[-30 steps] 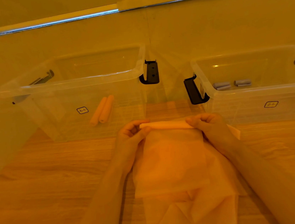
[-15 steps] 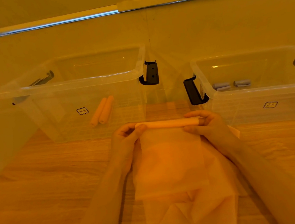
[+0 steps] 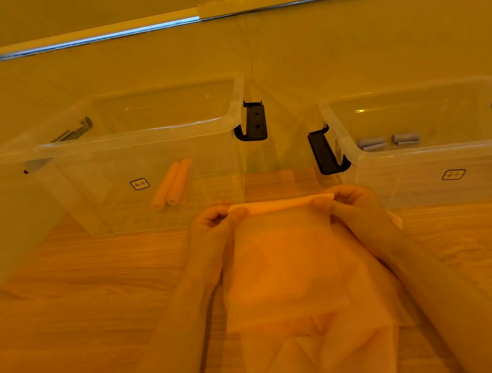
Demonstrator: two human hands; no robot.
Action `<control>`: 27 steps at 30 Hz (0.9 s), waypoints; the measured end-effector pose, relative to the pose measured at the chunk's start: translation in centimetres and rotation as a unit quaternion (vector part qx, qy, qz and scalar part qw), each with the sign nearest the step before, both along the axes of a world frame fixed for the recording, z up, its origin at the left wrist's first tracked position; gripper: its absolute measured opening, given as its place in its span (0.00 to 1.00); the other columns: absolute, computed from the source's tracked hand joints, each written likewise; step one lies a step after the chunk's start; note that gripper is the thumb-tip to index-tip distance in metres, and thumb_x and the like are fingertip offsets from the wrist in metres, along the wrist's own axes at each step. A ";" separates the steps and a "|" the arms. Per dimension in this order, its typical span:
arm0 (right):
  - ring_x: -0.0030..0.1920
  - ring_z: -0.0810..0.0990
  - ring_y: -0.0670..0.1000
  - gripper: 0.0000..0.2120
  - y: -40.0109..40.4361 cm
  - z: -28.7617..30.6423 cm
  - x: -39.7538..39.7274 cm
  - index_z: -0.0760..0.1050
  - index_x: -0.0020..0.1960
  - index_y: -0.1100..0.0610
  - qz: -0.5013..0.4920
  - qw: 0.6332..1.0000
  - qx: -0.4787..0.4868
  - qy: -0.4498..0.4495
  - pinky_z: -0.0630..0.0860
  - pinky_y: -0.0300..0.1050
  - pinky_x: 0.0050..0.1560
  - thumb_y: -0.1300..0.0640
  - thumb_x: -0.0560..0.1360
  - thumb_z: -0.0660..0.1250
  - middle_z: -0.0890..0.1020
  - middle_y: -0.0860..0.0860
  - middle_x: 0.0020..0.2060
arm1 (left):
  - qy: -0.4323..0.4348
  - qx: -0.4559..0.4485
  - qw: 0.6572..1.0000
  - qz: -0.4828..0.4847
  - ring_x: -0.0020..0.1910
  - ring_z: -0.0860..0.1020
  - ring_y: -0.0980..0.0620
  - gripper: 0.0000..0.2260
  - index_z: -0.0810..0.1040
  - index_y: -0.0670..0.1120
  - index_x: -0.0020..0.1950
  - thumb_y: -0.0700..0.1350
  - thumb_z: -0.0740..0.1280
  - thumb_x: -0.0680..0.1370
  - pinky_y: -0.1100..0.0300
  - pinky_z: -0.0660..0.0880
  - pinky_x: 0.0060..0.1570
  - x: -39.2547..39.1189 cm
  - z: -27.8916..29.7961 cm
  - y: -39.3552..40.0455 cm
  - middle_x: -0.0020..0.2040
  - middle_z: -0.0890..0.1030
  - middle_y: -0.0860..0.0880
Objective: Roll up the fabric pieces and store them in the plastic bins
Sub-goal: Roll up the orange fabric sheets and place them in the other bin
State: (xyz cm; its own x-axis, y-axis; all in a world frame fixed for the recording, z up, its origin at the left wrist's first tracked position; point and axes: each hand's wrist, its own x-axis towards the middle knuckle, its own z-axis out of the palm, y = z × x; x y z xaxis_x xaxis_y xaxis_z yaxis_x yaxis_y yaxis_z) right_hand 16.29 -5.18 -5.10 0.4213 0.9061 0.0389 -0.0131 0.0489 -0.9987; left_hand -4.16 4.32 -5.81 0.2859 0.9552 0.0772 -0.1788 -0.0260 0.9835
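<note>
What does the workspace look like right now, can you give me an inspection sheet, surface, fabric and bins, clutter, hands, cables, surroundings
Surface: wooden table.
Job's things: fabric sheet, far edge rolled; loose fabric pile beneath; left bin holds two orange rolls; right bin holds grey rolls.
Clutter: nothing seen.
Grippers: left hand and right hand pinch the roll's ends.
Cables: nothing seen.
Surroundings: wall behind bins; black bin latches.
</note>
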 end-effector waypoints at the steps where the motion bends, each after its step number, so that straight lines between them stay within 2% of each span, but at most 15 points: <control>1: 0.33 0.81 0.47 0.02 0.0 0.0 0.0 0.80 0.42 0.57 -0.003 1.000 -0.001 0.001 0.78 0.39 0.34 0.61 0.73 0.69 0.83 0.50 0.32 | 0.003 0.000 1.000 0.000 0.39 0.80 0.53 0.03 0.79 0.40 0.39 0.37 0.70 0.73 0.58 0.78 0.36 0.0 0.0 0.1 0.44 0.82 0.52; 3: 0.32 0.80 0.47 0.03 0.0 -0.1 0.0 0.80 0.41 0.57 -0.009 1.000 -0.003 -0.004 0.77 0.40 0.34 0.60 0.73 0.69 0.82 0.50 0.31 | 0.004 -0.007 1.000 -0.006 0.41 0.82 0.56 0.05 0.77 0.40 0.38 0.36 0.69 0.73 0.60 0.79 0.37 0.1 -0.1 0.2 0.46 0.83 0.53; 4: 0.33 0.79 0.49 0.03 0.0 -0.1 0.0 0.80 0.41 0.57 -0.010 1.000 -0.005 -0.006 0.77 0.42 0.34 0.60 0.73 0.69 0.82 0.51 0.31 | -0.002 -0.012 1.000 -0.014 0.40 0.81 0.54 0.06 0.76 0.40 0.37 0.36 0.69 0.73 0.58 0.78 0.36 0.1 0.0 0.1 0.46 0.84 0.52; 6: 0.33 0.79 0.50 0.04 0.0 -0.1 0.0 0.80 0.41 0.58 -0.011 1.000 -0.012 -0.004 0.77 0.44 0.35 0.59 0.73 0.70 0.81 0.53 0.31 | -0.010 -0.007 1.000 -0.019 0.32 0.77 0.50 0.07 0.74 0.42 0.35 0.38 0.70 0.71 0.60 0.74 0.30 0.1 0.0 0.0 0.38 0.82 0.46; 8: 0.32 0.79 0.50 0.04 0.0 -0.1 0.1 0.80 0.41 0.59 -0.012 1.000 -0.017 -0.002 0.77 0.44 0.35 0.59 0.73 0.70 0.81 0.54 0.31 | -0.010 0.001 1.000 -0.008 0.23 0.70 0.57 0.08 0.72 0.42 0.35 0.37 0.70 0.72 0.66 0.67 0.23 0.1 0.1 -0.1 0.27 0.74 0.49; 10: 0.32 0.79 0.49 0.04 0.0 -0.1 0.1 0.80 0.41 0.59 -0.014 1.000 -0.019 -0.004 0.77 0.44 0.34 0.58 0.73 0.70 0.81 0.53 0.31 | -0.017 0.001 1.000 -0.008 0.20 0.68 0.59 0.08 0.71 0.42 0.38 0.35 0.68 0.73 0.68 0.65 0.20 0.2 0.1 -0.2 0.24 0.72 0.52; 13: 0.31 0.79 0.48 0.05 0.0 -0.1 0.1 0.80 0.39 0.58 -0.017 1.000 -0.016 -0.005 0.76 0.41 0.32 0.58 0.73 0.70 0.81 0.52 0.29 | -0.034 -0.004 0.999 -0.033 0.24 0.74 0.57 0.07 0.74 0.44 0.48 0.35 0.68 0.73 0.66 0.70 0.23 0.3 0.5 -0.4 0.29 0.79 0.52; 15: 0.30 0.78 0.47 0.05 0.0 -0.1 0.1 0.79 0.39 0.57 -0.019 1.000 -0.013 -0.003 0.76 0.40 0.31 0.59 0.73 0.70 0.80 0.51 0.28 | -0.042 -0.011 0.998 -0.055 0.36 0.81 0.55 0.13 0.77 0.46 0.56 0.38 0.69 0.72 0.65 0.76 0.31 0.2 0.3 -0.3 0.39 0.84 0.50; 17: 0.30 0.78 0.47 0.05 0.1 -0.1 0.1 0.80 0.39 0.57 -0.021 1.000 -0.015 -0.004 0.76 0.40 0.31 0.58 0.73 0.70 0.81 0.51 0.28 | -0.035 -0.013 0.998 -0.059 0.47 0.82 0.51 0.16 0.80 0.47 0.56 0.41 0.70 0.69 0.62 0.78 0.39 0.1 0.2 -0.1 0.49 0.84 0.48; 19: 0.30 0.79 0.48 0.05 0.1 -0.2 0.2 0.80 0.39 0.57 -0.020 1.000 -0.018 -0.007 0.76 0.41 0.32 0.58 0.73 0.70 0.81 0.51 0.29 | -0.012 -0.007 0.998 -0.058 0.50 0.82 0.50 0.14 0.81 0.47 0.53 0.40 0.72 0.68 0.60 0.78 0.42 -0.1 -0.1 0.1 0.51 0.84 0.48; 23: 0.30 0.78 0.48 0.07 0.1 -0.2 0.2 0.79 0.37 0.57 -0.015 0.999 -0.029 -0.016 0.76 0.43 0.33 0.56 0.73 0.70 0.80 0.51 0.28 | 0.003 0.005 0.999 -0.052 0.45 0.83 0.53 0.11 0.82 0.46 0.50 0.34 0.71 0.70 0.63 0.78 0.39 0.0 -0.1 0.0 0.46 0.85 0.50; 27: 0.26 0.76 0.45 0.11 0.1 -0.3 0.2 0.77 0.34 0.56 -0.015 0.999 -0.029 -0.026 0.73 0.37 0.27 0.55 0.74 0.69 0.78 0.48 0.24 | 0.019 0.017 0.999 -0.031 0.35 0.81 0.56 0.06 0.81 0.44 0.46 0.35 0.70 0.73 0.64 0.76 0.32 0.2 0.1 -0.4 0.36 0.84 0.51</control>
